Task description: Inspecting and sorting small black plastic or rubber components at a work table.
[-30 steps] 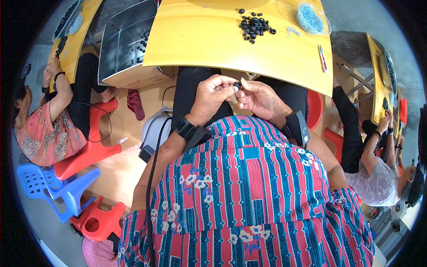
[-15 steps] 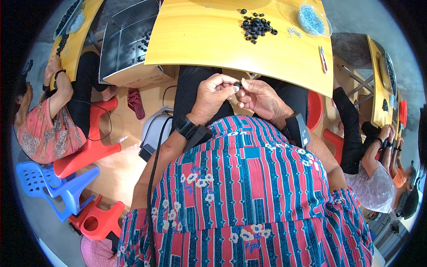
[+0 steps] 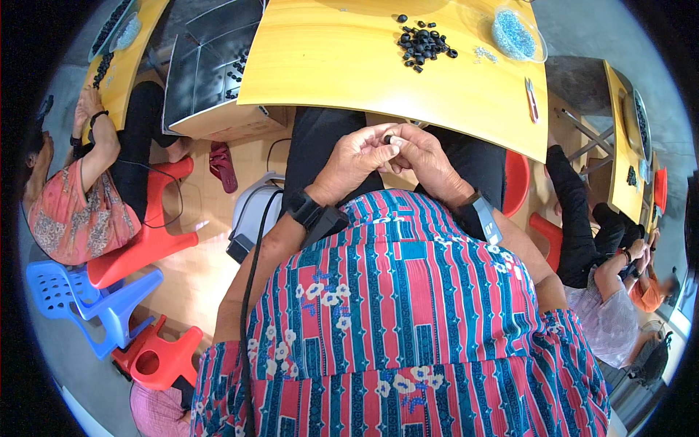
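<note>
Both my hands meet in front of my body, just below the near edge of the yellow table (image 3: pixel 320 73). A small round black part (image 3: pixel 388 139) is pinched between the fingertips. My left hand (image 3: pixel 354 159) is closed on it from the left. My right hand (image 3: pixel 424 156) closes on it from the right, thumb against the part and fingers curled beneath. Anything smaller between the fingers is hidden. On the table beyond lies a loose pile of black parts (image 3: pixel 422 47). Small clear pieces (image 3: pixel 486 54) lie to its right.
A clear tub (image 3: pixel 513 35) of bluish pieces stands at the table's far right. Red-handled snips (image 3: pixel 532 100) lie near the right edge. An open carton (image 3: pixel 193 80) holding black parts is at left. Co-workers sit on both sides; red stools (image 3: pixel 171 357) stand at lower left.
My right hand has moved left and closed in against my left hand. The black part has turned between the fingertips, and the fingers now overlap more closely.
</note>
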Available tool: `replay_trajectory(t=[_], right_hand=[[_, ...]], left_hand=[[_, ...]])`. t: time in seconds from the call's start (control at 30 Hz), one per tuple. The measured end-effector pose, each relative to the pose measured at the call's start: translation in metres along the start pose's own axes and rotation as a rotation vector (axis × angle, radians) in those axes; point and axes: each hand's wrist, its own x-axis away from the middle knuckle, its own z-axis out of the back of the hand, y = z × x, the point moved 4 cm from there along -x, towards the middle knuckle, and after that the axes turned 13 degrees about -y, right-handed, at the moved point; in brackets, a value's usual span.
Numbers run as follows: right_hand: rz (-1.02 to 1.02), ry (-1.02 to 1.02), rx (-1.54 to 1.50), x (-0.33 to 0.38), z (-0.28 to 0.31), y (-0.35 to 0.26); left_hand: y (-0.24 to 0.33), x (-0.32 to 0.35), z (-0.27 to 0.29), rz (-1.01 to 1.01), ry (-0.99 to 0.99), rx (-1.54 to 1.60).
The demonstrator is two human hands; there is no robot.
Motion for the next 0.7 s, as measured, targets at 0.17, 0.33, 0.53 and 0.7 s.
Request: replay_trajectory(t=[0.17,0.33,0.53,0.7], right_hand=[[0.054,-0.002,0.331,0.004,-0.007,-0.013],[0.129,0.03,0.419,-0.002,-0.005,-0.009],[0.144,0.057,0.284,-0.003,-0.001,-0.016],[0.102,-0.007,0.019,-0.009,-0.011,-0.003]], left_hand=[[0.005,0.004,-0.003,0.021,0.001,0.014],[-0.001,0.004,0.004,0.045,0.055,-0.014],[0.004,-0.005,0.001,0.022,0.06,-0.006],[0.003,0.001,-0.001,0.083,0.137,-0.024]])
